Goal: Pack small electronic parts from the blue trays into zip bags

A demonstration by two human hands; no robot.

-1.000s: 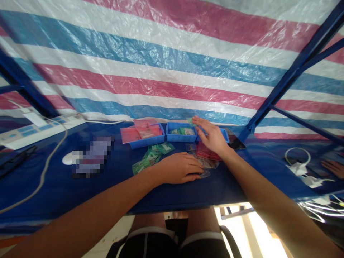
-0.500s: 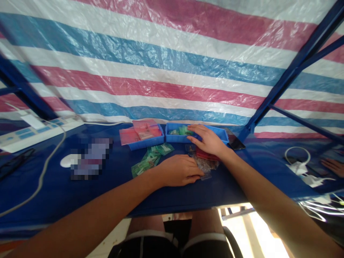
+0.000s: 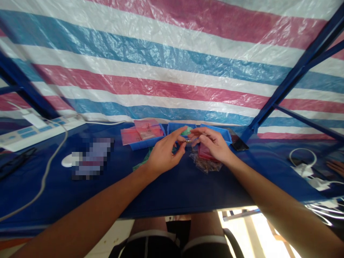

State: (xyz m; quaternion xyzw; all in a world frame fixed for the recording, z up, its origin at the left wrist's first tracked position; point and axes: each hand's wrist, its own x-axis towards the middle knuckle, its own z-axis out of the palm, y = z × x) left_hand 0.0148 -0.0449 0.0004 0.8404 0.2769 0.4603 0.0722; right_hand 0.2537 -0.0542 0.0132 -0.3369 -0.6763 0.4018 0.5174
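Observation:
My left hand (image 3: 163,154) and my right hand (image 3: 212,143) meet in the air above the blue table cover (image 3: 172,193), fingertips pinching a tiny clear packet with a metallic glint (image 3: 189,141). Behind them stand several blue plastic trays; the middle one (image 3: 174,126) holds green packets (image 3: 186,131). Pink bags (image 3: 142,130) lie in the left tray (image 3: 145,143). Under my right hand lie a red packet (image 3: 204,153) and clear bags (image 3: 205,165). My left forearm hides most of the green packets (image 3: 141,165).
A black phone (image 3: 238,144) lies right of the trays. On the left are a white power strip (image 3: 34,130), a white mouse (image 3: 68,160), a pixelated object (image 3: 91,157) and a cable (image 3: 47,182). A striped tarp (image 3: 172,79) and blue frame bars rise behind. Another person's hand (image 3: 335,167) shows far right.
Both hands have lifted and come together. My left hand has risen from the clear bags, and my right hand has left the blue tray. The tiny packet now sits between their fingertips.

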